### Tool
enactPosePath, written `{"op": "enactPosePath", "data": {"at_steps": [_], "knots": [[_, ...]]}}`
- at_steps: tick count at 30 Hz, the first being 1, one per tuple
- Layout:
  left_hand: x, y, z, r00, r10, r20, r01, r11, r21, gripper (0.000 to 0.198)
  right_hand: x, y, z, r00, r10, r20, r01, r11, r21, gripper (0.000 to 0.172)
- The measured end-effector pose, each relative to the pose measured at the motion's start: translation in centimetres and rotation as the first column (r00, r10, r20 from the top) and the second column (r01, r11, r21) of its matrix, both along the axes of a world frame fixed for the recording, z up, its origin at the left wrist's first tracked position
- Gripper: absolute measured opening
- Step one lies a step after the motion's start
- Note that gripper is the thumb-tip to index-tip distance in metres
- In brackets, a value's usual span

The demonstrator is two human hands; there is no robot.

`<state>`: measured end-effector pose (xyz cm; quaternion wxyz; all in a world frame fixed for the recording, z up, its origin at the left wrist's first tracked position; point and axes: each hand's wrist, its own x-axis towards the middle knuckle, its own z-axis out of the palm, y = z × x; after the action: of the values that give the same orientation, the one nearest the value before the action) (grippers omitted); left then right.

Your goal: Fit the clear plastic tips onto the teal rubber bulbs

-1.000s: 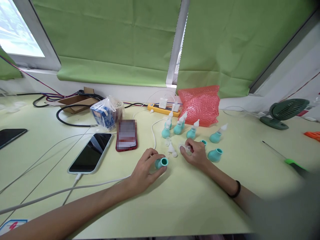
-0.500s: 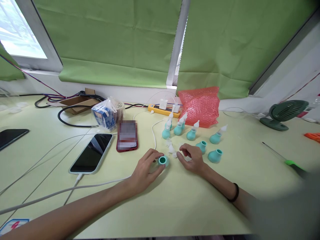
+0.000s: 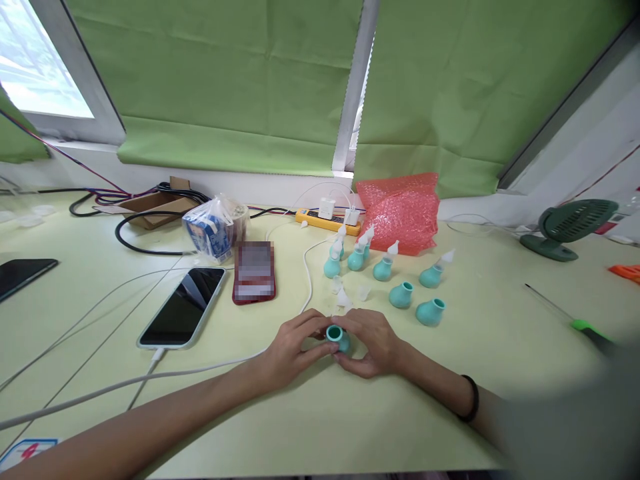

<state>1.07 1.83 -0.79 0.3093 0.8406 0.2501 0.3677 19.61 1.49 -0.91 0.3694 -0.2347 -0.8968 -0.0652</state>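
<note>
Probably light and soft (rubber, I'd guess), the bulb [image 3: 341, 341] sits mouth up between my left hand [image 3: 296, 344] and right hand [image 3: 374, 343], both pinching it with thumb and fingers; the neck should hold steadier than the belly, which likely squashes.

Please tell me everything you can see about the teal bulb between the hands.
The teal bulb looks like rubber or silicone, with a rounded body and a rimmed mouth, open and with nothing fitted. It tilts, mouth facing up toward the camera. The left hand holds it near the mouth; the right hand curls around its body. Whether it touches the table is unclear.
</note>
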Motion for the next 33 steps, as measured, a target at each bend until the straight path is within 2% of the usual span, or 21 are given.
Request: {"op": "enactPosePath", "data": {"at_steps": [4, 10, 12, 16, 21, 24, 26, 29, 33], "knots": [[-0.1, -0.1, 0.0, 0.999, 0.03, -0.02, -0.03, 1.0, -0.008, 0.034, 0.4, 0.2, 0.1, 0.997, -0.036, -0.072, 0.044, 0.994, 0.099, 0.056], [-0.1, -0.3, 0.1, 0.996, 0.055, -0.068, -0.054, 0.998, 0.013, 0.021, 3.2, 1.6, 1.5, 0.953, -0.21, -0.219, 0.265, 0.928, 0.263, 0.047], [-0.1, -0.3, 0.1, 0.995, 0.049, -0.085, -0.046, 0.998, 0.035, 0.021, 4.3, 2.3, 2.0, 0.923, -0.311, -0.226, 0.368, 0.884, 0.289, 0.038], [-0.2, -0.4, 0.2, 0.992, 0.029, -0.124, -0.021, 0.998, 0.065, 0.02, 5.7, 3.7, 2.6, 0.818, -0.536, -0.209, 0.575, 0.751, 0.324, 0.026], [-0.2, -0.4, 0.3, 0.988, 0.02, -0.156, -0.004, 0.994, 0.106, 0.02, 6.7, 5.1, 2.2, 0.68, -0.72, -0.135, 0.717, 0.617, 0.323, 0.027], [-0.2, -0.4, 0.4, 0.986, 0.019, -0.168, 0.002, 0.992, 0.127, 0.02, 7.0, 5.6, 1.7, 0.603, -0.795, -0.073, 0.775, 0.562, 0.289, 0.03], [-0.2, -0.4, 0.4, 0.985, 0.017, -0.174, 0.007, 0.991, 0.135, 0.021, 7.0, 5.9, 1.3, 0.564, -0.826, 0.021, 0.792, 0.548, 0.27, 0.03], [-0.2, -0.5, 0.4, 0.982, 0.021, -0.186, 0.005, 0.991, 0.137, 0.021, 7.1, 6.1, 0.9, 0.542, -0.828, 0.145, 0.796, 0.561, 0.227, 0.03], [-0.2, -0.5, 0.4, 0.981, 0.019, -0.193, 0.01, 0.989, 0.146, 0.021, 7.3, 6.2, 0.8, 0.592, -0.8, 0.099, 0.78, 0.6, 0.176, 0.032]]}}
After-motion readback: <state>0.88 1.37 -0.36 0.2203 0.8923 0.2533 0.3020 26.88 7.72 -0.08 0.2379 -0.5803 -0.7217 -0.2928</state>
